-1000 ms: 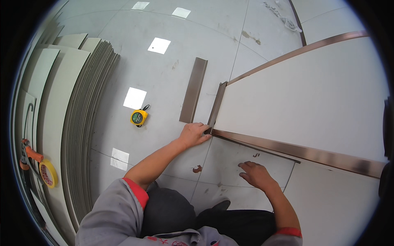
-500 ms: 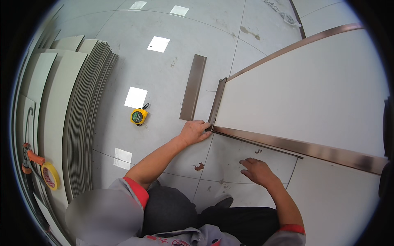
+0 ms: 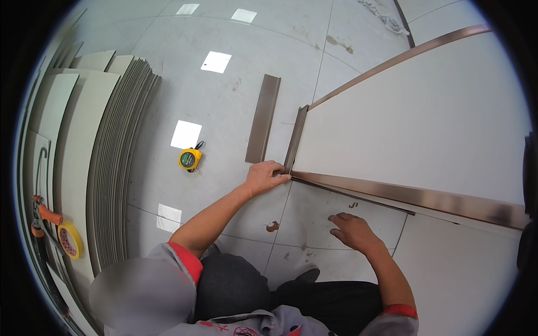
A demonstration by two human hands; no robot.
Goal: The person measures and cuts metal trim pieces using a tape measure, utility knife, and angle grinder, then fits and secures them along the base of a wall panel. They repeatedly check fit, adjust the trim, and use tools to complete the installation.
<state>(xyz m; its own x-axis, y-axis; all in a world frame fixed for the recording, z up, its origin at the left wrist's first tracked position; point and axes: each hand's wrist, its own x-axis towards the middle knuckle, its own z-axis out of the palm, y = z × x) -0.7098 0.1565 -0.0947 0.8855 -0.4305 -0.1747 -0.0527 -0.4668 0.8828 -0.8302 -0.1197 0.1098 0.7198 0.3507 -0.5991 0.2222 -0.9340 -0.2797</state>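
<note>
A large off-white panel [image 3: 409, 117] with copper-coloured metal edging [image 3: 414, 197] extends to the right. Across its narrow left end lies a short brown trim strip [image 3: 296, 137]. At the strip's near end, by the panel corner, my left hand [image 3: 265, 177] is closed on it between thumb and fingers; the exact contact is partly hidden. Below the panel's near edge runs a thin dark strip [image 3: 358, 199]. My right hand [image 3: 357, 232] hovers just short of that strip, fingers loosely apart and holding nothing. A loose brown metal piece [image 3: 263, 120] lies left of the panel.
A yellow tape measure [image 3: 190, 159] rests on the tiled floor [image 3: 224, 106]. On the left stands a stack of thin boards [image 3: 120, 162], with an orange-handled clamp [image 3: 49, 216] and a yellow tape roll [image 3: 69, 239] beside it. Another pale panel [image 3: 459, 269] lies at lower right.
The panel's right end has swung slightly away from me, widening its gap to the thin dark strip. My left fingers have shifted a little at the corner, and my right hand has edged right.
</note>
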